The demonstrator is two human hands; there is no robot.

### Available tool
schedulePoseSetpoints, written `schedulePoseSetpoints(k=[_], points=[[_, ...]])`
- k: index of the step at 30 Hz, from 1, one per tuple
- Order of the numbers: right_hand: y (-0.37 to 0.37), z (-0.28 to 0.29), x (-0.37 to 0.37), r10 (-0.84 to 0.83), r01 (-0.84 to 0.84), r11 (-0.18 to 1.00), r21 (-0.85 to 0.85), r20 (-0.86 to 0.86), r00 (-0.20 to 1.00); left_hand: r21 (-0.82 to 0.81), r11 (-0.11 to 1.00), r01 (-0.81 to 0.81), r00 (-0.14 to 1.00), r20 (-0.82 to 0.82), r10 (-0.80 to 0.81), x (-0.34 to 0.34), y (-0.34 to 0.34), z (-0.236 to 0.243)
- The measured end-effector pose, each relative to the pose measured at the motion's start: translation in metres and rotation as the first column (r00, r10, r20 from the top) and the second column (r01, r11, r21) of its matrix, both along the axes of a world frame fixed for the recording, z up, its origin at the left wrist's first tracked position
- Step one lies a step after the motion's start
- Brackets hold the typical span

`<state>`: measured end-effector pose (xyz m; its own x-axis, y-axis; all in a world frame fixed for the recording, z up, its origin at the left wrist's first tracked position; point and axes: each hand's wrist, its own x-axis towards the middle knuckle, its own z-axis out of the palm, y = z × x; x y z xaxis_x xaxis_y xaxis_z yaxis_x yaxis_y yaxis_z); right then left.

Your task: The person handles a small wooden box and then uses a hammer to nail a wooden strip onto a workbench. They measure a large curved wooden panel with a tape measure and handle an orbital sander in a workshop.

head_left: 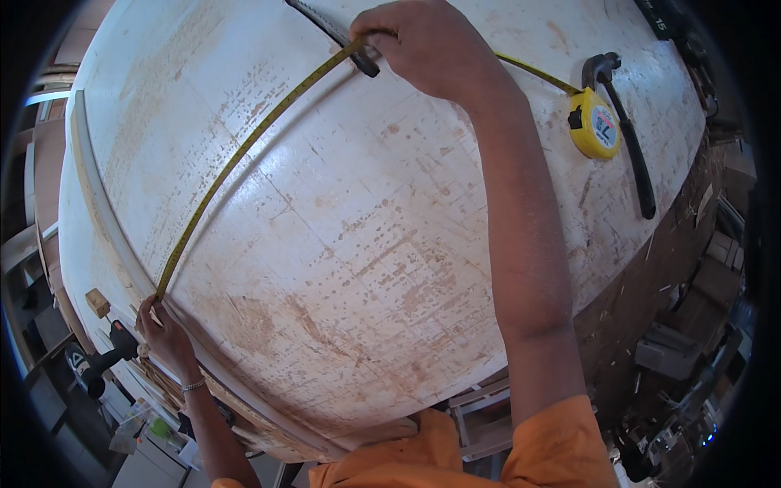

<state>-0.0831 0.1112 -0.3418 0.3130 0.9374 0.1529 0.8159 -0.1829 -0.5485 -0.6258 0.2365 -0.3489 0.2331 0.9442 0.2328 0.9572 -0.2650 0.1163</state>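
Observation:
A yellow tape measure (587, 145) rests on the worn white tabletop (390, 187) at the right, its blade pulled far out to the left. My left hand (167, 333), a bracelet at its wrist, pinches the blade's end by the wooden strip (112, 218) along the left edge. Across the table, my right hand (419, 47) grips the blade (244, 149) farther along, and the stretch between my hands bows above the surface. Beside my right fingers lies a dark, narrow tool (329, 32), perhaps a saw, partly out of view.
A claw hammer (633, 142) with a black handle lies against the tape case. Off the left edge are a cordless drill (110, 358) and a small wooden block (98, 303). A dark machine (683, 53) sits at the far right corner. Offcuts and boxes (671, 350) clutter the floor.

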Motion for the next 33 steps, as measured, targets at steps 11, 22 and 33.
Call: schedulePoseSetpoints(k=[11, 22, 33], points=[[-0.12, 0.032, 0.014, -0.582, 0.585, 0.792, 0.174, -0.07, 0.81, 0.065, 0.994, 0.09, 0.903, 0.415, -0.109, -0.011, -0.045, 0.034], [-0.326, -0.031, 0.068, -0.66, 0.787, 0.557, -0.264, 0.435, 0.613, -0.51, 0.68, 0.528, 0.849, 0.348, -0.398, -0.007, -0.193, 0.042], [-0.275, 0.052, -0.064, -0.843, 0.872, 0.434, -0.228, -0.445, 0.303, -0.182, 0.982, -0.06, 0.993, 0.088, 0.077, -0.1, -0.142, 0.012]])
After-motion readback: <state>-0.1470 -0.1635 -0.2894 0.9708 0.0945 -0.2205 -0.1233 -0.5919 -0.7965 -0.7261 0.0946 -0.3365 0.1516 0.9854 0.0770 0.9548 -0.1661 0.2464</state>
